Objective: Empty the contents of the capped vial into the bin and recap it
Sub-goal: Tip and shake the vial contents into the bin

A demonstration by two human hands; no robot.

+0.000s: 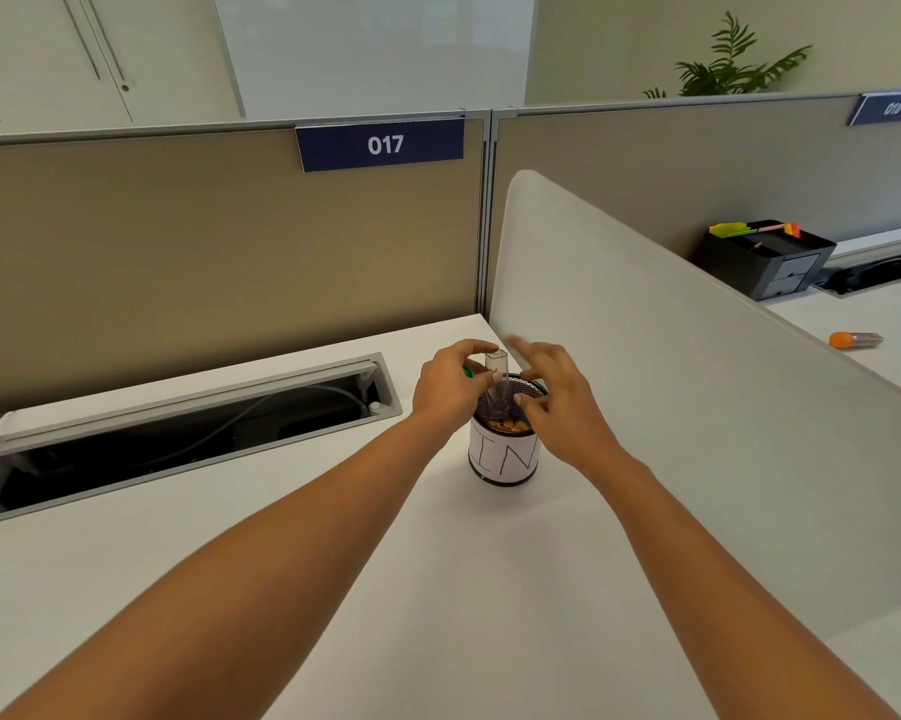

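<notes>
White cubicle desk [334, 589], beige partition [204, 241] at the far side with a blue "017" sign [381, 144], grey side divider [672, 381] on the right. Open cable tray [188, 433] recessed in the desk at left, cables inside.

Bin [503, 449]: black mesh cylinder with a white paper label, handwritten letters partly visible ("IN"), sitting near the far right corner of the desk. Brownish/orange bits visible inside near the rim.

Left hand [451, 389] holds the clear vial [496, 381] over the bin's mouth, fingers pinched on its upper end, the lower end just inside the rim. Can't tell which end is the opening. Vial looks empty or nearly so. Something green [468, 372] tucked in the same hand, likely the cap, mostly hidden.

Right hand [557, 402] just right of the vial, above the bin's right edge, fingers spread and motion-blurred, gripping nothing I can see.

Neighbouring desk, far right: black organiser [765, 257] with coloured sticky notes, plus an orange-capped vial [855, 339] lying on its side. Potted plant [734, 65] behind the partition.
</notes>
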